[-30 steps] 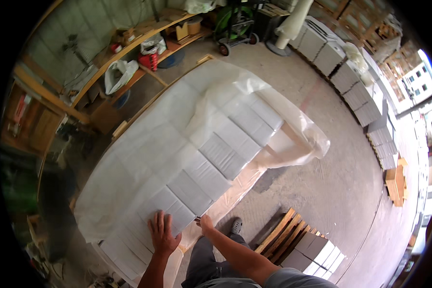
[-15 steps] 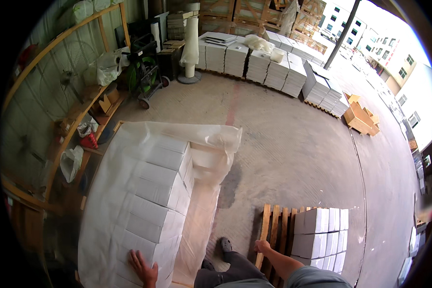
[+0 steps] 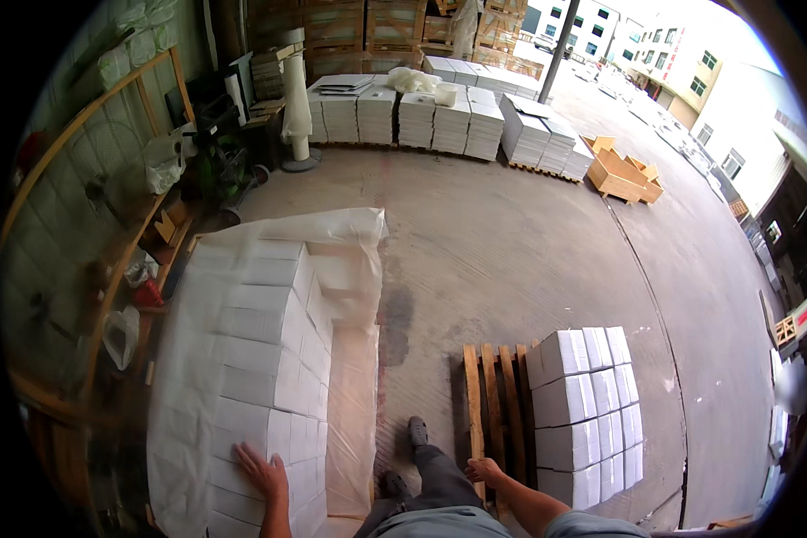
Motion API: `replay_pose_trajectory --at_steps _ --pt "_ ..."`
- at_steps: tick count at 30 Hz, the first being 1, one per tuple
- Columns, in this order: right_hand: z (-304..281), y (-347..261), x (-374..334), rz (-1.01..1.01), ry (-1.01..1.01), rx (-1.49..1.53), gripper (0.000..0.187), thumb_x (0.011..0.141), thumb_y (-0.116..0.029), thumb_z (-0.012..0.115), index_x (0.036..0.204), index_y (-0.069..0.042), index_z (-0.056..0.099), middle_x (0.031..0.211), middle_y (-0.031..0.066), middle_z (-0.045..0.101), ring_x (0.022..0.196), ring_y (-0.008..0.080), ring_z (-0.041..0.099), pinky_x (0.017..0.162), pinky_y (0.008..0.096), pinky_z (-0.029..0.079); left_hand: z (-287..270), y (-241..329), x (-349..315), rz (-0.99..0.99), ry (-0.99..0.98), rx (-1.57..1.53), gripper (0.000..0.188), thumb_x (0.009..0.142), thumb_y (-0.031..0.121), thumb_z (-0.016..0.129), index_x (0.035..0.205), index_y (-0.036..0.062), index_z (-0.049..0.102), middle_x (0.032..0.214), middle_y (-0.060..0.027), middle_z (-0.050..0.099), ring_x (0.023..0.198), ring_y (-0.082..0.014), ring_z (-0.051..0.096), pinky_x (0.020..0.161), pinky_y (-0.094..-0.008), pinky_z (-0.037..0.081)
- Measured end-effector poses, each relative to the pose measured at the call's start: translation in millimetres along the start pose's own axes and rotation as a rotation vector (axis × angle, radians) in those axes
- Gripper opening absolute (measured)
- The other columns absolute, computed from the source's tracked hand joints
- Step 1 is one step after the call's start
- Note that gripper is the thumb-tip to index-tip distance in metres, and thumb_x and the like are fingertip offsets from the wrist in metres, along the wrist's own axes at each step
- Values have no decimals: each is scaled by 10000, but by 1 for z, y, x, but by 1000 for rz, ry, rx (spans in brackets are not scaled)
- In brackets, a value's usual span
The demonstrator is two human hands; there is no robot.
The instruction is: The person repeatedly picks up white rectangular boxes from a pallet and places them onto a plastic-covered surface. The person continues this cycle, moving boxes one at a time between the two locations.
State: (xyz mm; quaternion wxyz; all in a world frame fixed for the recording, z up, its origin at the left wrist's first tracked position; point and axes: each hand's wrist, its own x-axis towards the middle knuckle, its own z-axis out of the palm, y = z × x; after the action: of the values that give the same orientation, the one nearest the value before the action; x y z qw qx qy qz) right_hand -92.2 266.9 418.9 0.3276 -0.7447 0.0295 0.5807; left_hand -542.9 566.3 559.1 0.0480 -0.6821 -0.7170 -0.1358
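My left hand (image 3: 262,472) lies open, fingers spread, on top of a row of white boxes (image 3: 251,381) at the left. Translucent plastic sheeting (image 3: 184,377) covers the far side of this stack and hangs loose along its right side. My right hand (image 3: 486,472) is closed, with its fingers curled, and nothing shows in it. It appears over the left edge of a wooden pallet (image 3: 472,394); I cannot tell whether it touches the wood. Several white boxes (image 3: 560,401) stand stacked on the right part of that pallet.
Long white stacks (image 3: 435,124) on pallets line the back, with wooden crates (image 3: 394,31) behind. A plastic film roll (image 3: 296,103) stands upright beside a wheeled cart (image 3: 229,170). Wooden shelving (image 3: 121,269) runs along the left wall. An open wooden box (image 3: 620,177) sits far right.
My view has turned to the right, so the scene sits further left. My left hand stays on the boxes, and my right hand remains closed by the pallet edge.
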Motion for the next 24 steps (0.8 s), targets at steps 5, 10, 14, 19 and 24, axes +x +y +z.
replay_pose_trajectory --at_steps 5,10,14,19,24 --pt "-25 60 -50 68 91 78 331 876 -290 550 963 21 619 878 109 645 762 232 647 658 339 541 -3 -25 -34 104 -35 140 959 628 262 782 1377 -8 249 1454 -203 228 1345 -337 245 1090 -430 246" --pt "-53 119 -89 108 182 147 337 876 -296 546 953 25 617 876 107 644 734 208 638 610 307 525 7 -44 -36 200 -44 163 957 649 284 778 1386 -12 244 1461 -208 222 1343 -323 262 1086 -405 265" --pt "-59 143 -110 165 208 189 334 880 -313 531 942 0 626 884 93 646 724 198 631 593 288 501 15 -59 -41 208 23 212 849 716 288 727 1385 12 284 1470 -173 231 1342 -319 267 1061 -421 291" --pt "-76 197 -109 49 178 313 362 886 -333 516 995 -1 612 911 96 650 763 201 642 614 301 505 10 -46 -45 221 11 185 782 766 263 686 1395 32 284 1470 -149 245 1339 -313 270 1034 -445 298" --pt "-103 224 -139 15 203 438 391 889 -312 539 1077 29 571 970 142 639 805 240 643 692 341 527 12 -43 -42 131 -40 153 665 808 227 638 1360 20 330 1450 -163 263 1319 -329 289 1028 -446 314"
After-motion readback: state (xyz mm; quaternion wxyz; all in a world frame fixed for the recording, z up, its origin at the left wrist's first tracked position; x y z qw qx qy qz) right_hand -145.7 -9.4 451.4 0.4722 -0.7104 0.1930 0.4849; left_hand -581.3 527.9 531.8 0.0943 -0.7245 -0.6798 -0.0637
